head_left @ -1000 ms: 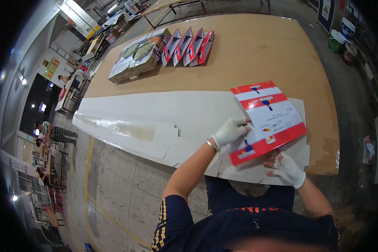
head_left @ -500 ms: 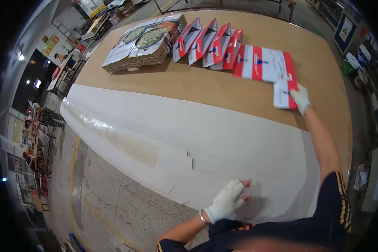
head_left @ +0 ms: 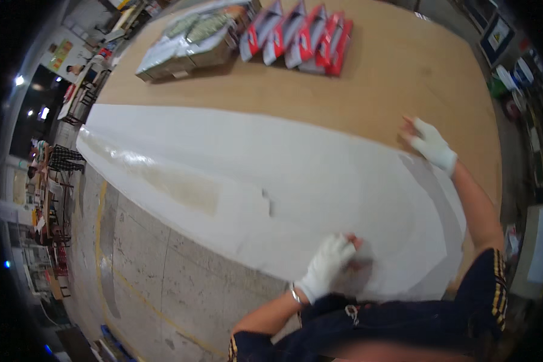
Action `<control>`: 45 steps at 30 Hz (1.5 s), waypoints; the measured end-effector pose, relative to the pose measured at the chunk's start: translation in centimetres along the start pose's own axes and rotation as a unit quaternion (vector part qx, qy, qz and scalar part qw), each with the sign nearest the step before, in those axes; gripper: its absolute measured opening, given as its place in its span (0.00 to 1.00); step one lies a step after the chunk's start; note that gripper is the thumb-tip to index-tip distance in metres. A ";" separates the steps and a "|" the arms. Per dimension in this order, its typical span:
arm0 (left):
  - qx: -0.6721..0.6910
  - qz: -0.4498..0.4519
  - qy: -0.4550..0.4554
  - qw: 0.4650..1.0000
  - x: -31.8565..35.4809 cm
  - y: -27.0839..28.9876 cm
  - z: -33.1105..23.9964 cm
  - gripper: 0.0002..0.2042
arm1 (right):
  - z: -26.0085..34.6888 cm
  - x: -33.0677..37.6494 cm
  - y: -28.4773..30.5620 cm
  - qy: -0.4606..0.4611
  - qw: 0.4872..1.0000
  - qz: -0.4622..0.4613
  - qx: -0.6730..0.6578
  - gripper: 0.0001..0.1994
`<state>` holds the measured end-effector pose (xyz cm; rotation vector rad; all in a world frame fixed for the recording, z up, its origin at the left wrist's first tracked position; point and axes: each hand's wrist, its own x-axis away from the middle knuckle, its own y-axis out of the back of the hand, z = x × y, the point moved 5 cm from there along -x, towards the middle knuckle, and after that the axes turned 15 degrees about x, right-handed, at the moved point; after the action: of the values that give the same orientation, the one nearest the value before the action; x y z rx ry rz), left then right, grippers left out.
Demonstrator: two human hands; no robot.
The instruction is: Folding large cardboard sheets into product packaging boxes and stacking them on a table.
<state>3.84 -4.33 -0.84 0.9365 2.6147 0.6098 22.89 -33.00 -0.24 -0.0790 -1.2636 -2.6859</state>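
My left hand (head_left: 332, 265), in a white glove with bare fingertips, hovers over the near part of a white sheet (head_left: 320, 181). Its fingers are loosely bent and apart, with nothing seen in them. Farther right, my right hand (head_left: 431, 145), gloved the same way, is open above the sheet's far edge, its fingers blurred and empty. At the back of the brown tabletop (head_left: 392, 78) stands a row of folded red-and-white printed cardboard pieces (head_left: 311, 39), closely spaced and leaning. They are well beyond both hands.
A strapped stack of flat printed cardboard (head_left: 190, 42) lies left of the row. The white sheet has a shiny strip of tape (head_left: 163, 175) and a small dark slit (head_left: 268, 202). Buckets (head_left: 516, 75) stand at the right; people sit at tables far left.
The flat red-and-white piece has left its spot at the right, and the row's right end looks fuller. My right hand has let go of it and moved slightly left. The view has shifted.
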 end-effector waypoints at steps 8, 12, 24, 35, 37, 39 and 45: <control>-0.133 0.012 0.021 0.991 -1.5 -0.4 -2.3 0.29 | -4.6 39.6 -0.9 -0.162 0.956 -0.012 0.243 0.26; -0.169 0.036 0.036 0.984 -1.1 -0.8 -1.9 0.27 | -2.9 42.0 -4.9 -0.170 0.980 -0.082 0.058 0.28; -0.225 0.135 -0.085 0.961 -0.4 -2.2 -4.4 0.29 | -2.9 39.4 1.8 -0.008 0.972 -0.233 0.040 0.25; -0.050 -0.063 0.105 0.991 -1.4 -2.1 -2.4 0.08 | -5.7 40.6 -1.9 -0.034 0.938 -0.271 0.214 0.16; -0.168 -0.137 -0.022 0.976 -1.8 -3.8 -4.4 0.09 | -8.3 41.9 -2.8 -0.020 0.924 -0.287 0.251 0.19; -0.263 -0.037 -0.067 0.962 -1.7 -6.3 -3.9 0.09 | -8.7 41.1 -2.9 -0.074 0.951 -0.241 0.181 0.17; 0.012 0.107 -0.047 0.993 -1.9 -9.2 -6.1 0.09 | -9.2 38.6 -3.4 -0.136 0.936 -0.318 0.063 0.20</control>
<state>-2.12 -13.72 0.23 1.2322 2.4620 0.5715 -15.47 -43.10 -4.03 -0.0273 -1.8032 -3.1975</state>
